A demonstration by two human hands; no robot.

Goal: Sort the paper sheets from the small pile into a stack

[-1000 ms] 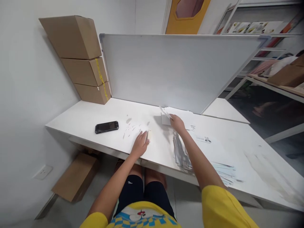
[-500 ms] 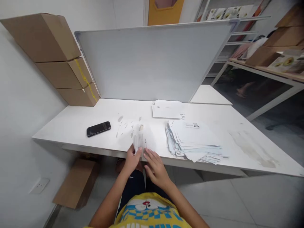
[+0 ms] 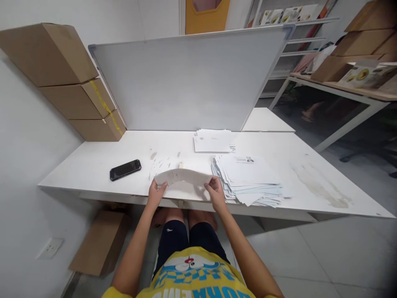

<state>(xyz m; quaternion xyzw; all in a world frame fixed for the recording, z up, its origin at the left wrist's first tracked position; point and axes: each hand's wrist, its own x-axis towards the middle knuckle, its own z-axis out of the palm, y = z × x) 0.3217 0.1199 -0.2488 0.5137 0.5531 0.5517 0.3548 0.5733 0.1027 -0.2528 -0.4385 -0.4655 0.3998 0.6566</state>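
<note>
I have a white, faintly printed strip of paper [image 3: 182, 175] stretched between both hands, bowed upward in the middle, above the near edge of the long white surface [image 3: 93, 161]. My left fingers [image 3: 161, 190] are closed on its left end, thumb on the near face; my right fingers [image 3: 209, 190] pinch the right end the same way. Whether this is one sheet or a folded envelope, I cannot tell, nor whether its lower edge touches the surface.

As I judge it, I am partway through handling this one piece: it is gripped at both ends and bent, but not laid down anywhere. Beyond it, a neat, low pile of white envelopes [image 3: 213, 140] lies near the foot of the upright whiteboard [image 3: 186, 82]. Just beside my right hand sits a bigger, ragged stack of white and pale-blue papers [image 3: 248, 178], its edges fanned out. Judging by the two heaps, plenty of paper remains around me, though which heap counts as finished I cannot say.

A small tan block [image 3: 180, 165] shows just behind the strip, partly hidden by it. The black rectangular phone [image 3: 125, 169] lies apart, to my left.
</note>
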